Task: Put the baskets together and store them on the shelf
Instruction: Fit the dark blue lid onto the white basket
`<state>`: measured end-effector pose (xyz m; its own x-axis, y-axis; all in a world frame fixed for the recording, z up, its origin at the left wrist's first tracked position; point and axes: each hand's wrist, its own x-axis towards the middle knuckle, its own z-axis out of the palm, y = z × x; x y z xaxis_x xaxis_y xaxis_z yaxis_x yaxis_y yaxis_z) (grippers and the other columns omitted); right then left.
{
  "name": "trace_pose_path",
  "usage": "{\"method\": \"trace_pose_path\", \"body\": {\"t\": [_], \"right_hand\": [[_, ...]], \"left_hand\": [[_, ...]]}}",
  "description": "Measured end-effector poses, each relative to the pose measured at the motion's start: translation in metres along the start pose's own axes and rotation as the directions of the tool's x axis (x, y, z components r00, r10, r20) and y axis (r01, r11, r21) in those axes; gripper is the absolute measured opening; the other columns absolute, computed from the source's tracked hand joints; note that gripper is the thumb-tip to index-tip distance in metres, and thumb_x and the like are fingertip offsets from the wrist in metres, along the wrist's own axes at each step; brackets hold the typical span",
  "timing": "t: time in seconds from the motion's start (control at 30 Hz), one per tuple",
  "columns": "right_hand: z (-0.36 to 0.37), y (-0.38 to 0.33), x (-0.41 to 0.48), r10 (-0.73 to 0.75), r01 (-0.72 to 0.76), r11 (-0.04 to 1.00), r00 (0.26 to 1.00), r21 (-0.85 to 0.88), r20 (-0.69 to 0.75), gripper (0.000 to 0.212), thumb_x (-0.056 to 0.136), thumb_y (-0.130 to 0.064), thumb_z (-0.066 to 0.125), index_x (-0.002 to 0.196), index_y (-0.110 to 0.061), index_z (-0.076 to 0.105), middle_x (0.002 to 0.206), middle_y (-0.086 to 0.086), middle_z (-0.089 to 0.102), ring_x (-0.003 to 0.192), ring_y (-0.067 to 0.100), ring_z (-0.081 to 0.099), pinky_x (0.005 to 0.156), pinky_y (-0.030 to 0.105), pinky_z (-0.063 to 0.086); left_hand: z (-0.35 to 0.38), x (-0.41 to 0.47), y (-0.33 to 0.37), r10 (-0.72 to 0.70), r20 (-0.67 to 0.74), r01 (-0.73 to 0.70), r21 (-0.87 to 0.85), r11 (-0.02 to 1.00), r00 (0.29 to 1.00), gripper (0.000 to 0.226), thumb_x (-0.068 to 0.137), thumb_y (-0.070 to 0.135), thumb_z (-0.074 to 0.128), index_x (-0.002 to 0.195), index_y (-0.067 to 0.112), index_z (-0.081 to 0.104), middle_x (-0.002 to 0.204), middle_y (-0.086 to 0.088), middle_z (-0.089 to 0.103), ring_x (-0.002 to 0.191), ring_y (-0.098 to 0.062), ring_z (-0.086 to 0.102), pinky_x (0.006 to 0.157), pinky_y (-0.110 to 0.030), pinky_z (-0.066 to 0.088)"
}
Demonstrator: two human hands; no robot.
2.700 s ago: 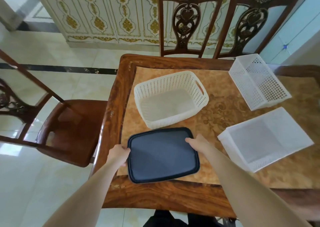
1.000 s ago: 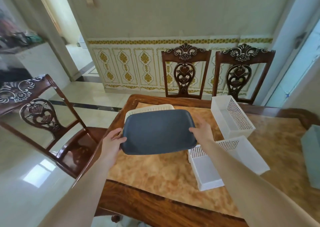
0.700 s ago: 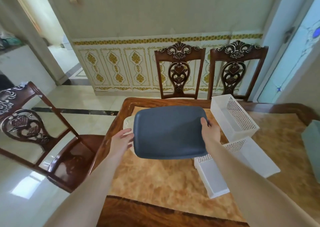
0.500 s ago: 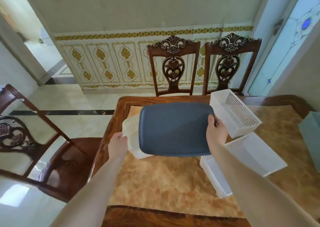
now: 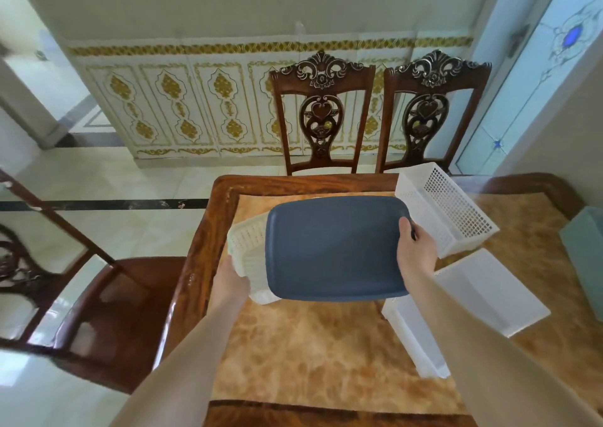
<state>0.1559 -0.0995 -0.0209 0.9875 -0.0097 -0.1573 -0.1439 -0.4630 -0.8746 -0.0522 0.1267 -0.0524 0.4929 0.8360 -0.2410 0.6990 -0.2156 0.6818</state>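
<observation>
A dark blue tray-like basket [image 5: 332, 250] is held bottom-up above the table, tilted toward me, and my right hand [image 5: 416, 250] grips its right edge. Beneath it sits a cream perforated basket [image 5: 248, 247], mostly hidden, with only its left side showing. My left hand [image 5: 231, 284] is closed on that basket's near left corner. A white mesh basket [image 5: 447, 211] stands at the far right of the table. A second white basket [image 5: 483, 293] lies nearer, just right of my right forearm.
The wooden table [image 5: 293, 345] has a marbled brown top. Two carved chairs [image 5: 321, 113] [image 5: 430, 110] stand behind it and another chair [image 5: 98, 296] at its left. A pale green box [image 5: 587, 257] sits at the right edge. No shelf is in view.
I lifted the blue basket off the table with both hands and carried it over the cream basket. My left hand then let go of it and took the cream basket's corner.
</observation>
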Motion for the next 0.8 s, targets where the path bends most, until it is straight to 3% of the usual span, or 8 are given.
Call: {"method": "trace_pose_path", "body": {"t": [0.07, 0.17, 0.27, 0.33, 0.47, 0.57, 0.7, 0.8], "right_hand": [[0.002, -0.005, 0.006, -0.028, 0.028, 1.000, 1.000, -0.005, 0.005, 0.036, 0.099, -0.048, 0.039, 0.103, -0.021, 0.062, 0.107, 0.000, 0.064, 0.100, 0.023, 0.059, 0.095, 0.043, 0.045], [0.009, -0.003, 0.007, -0.052, 0.053, 0.998, 0.997, -0.018, 0.059, 0.039, 0.098, -0.048, 0.040, 0.111, -0.019, 0.063, 0.110, 0.003, 0.064, 0.103, 0.026, 0.059, 0.092, 0.042, 0.045], [0.018, 0.005, 0.003, -0.034, 0.038, 0.999, 0.990, -0.029, 0.139, 0.043, 0.097, -0.050, 0.039, 0.112, -0.018, 0.064, 0.108, 0.004, 0.065, 0.102, 0.029, 0.060, 0.088, 0.041, 0.047], [0.027, 0.008, 0.002, -0.028, 0.035, 0.999, 0.980, -0.031, 0.195, 0.043, 0.097, -0.051, 0.040, 0.107, -0.018, 0.065, 0.103, 0.004, 0.065, 0.095, 0.027, 0.059, 0.084, 0.040, 0.047], [0.039, 0.012, -0.002, -0.022, 0.033, 0.999, 0.965, -0.036, 0.261, 0.045, 0.097, -0.052, 0.039, 0.103, -0.016, 0.066, 0.095, 0.005, 0.065, 0.088, 0.027, 0.059, 0.075, 0.035, 0.044], [0.045, 0.017, -0.004, -0.010, 0.024, 0.999, 0.958, -0.046, 0.286, 0.042, 0.098, -0.048, 0.040, 0.099, -0.015, 0.064, 0.092, 0.004, 0.062, 0.087, 0.026, 0.057, 0.075, 0.034, 0.042], [0.048, 0.020, -0.009, 0.004, 0.011, 0.999, 0.959, -0.052, 0.283, 0.040, 0.099, -0.044, 0.042, 0.100, -0.011, 0.065, 0.092, 0.006, 0.064, 0.085, 0.027, 0.058, 0.075, 0.032, 0.042], [0.048, 0.019, -0.013, 0.026, -0.012, 0.999, 0.956, -0.048, 0.291, 0.037, 0.099, -0.039, 0.044, 0.100, -0.010, 0.066, 0.091, 0.005, 0.063, 0.087, 0.026, 0.058, 0.076, 0.032, 0.043]], "left_hand": [[-0.001, -0.010, 0.003, 0.010, -0.003, -0.010, -0.001, 1.000, 1.000, 0.026, 0.094, 0.015, 0.053, 0.086, 0.038, 0.045, 0.077, 0.017, 0.054, 0.066, -0.008, 0.055, 0.050, -0.018, 0.040], [-0.002, -0.025, 0.000, 0.004, -0.001, -0.004, -0.002, 1.000, 1.000, 0.029, 0.091, 0.015, 0.050, 0.101, 0.042, 0.044, 0.081, 0.016, 0.059, 0.071, -0.010, 0.060, 0.051, -0.022, 0.046], [-0.001, -0.038, -0.007, -0.042, 0.047, 0.043, -0.017, 0.999, 0.998, 0.031, 0.086, 0.016, 0.051, 0.107, 0.040, 0.052, 0.085, 0.018, 0.062, 0.083, -0.015, 0.063, 0.070, -0.033, 0.055], [0.000, -0.048, -0.008, -0.045, 0.064, 0.046, -0.009, 0.999, 0.997, 0.042, 0.086, 0.017, 0.054, 0.124, 0.034, 0.055, 0.091, 0.023, 0.058, 0.092, -0.015, 0.061, 0.078, -0.033, 0.051], [-0.002, -0.061, -0.016, -0.100, 0.093, 0.109, -0.098, 0.989, 0.991, 0.058, 0.089, 0.009, 0.054, 0.142, 0.029, 0.045, 0.098, 0.022, 0.058, 0.086, -0.013, 0.063, 0.061, -0.023, 0.047], [-0.001, -0.060, -0.024, -0.215, -0.005, 0.208, -0.229, 0.951, 0.977, 0.042, 0.094, 0.013, 0.041, 0.130, 0.026, 0.060, 0.118, 0.003, 0.067, 0.097, -0.017, 0.065, 0.075, -0.033, 0.054], [0.003, -0.061, -0.010, -0.180, -0.100, 0.148, -0.270, 0.951, 0.979, 0.033, 0.102, 0.032, 0.037, 0.083, 0.029, 0.064, 0.087, 0.007, 0.066, 0.081, -0.012, 0.059, 0.066, -0.029, 0.043], [0.006, -0.051, -0.005, -0.191, -0.089, 0.158, -0.295, 0.943, 0.977, 0.027, 0.101, 0.025, 0.039, 0.103, 0.025, 0.066, 0.094, 0.009, 0.065, 0.086, -0.012, 0.059, 0.069, -0.032, 0.045]]}}
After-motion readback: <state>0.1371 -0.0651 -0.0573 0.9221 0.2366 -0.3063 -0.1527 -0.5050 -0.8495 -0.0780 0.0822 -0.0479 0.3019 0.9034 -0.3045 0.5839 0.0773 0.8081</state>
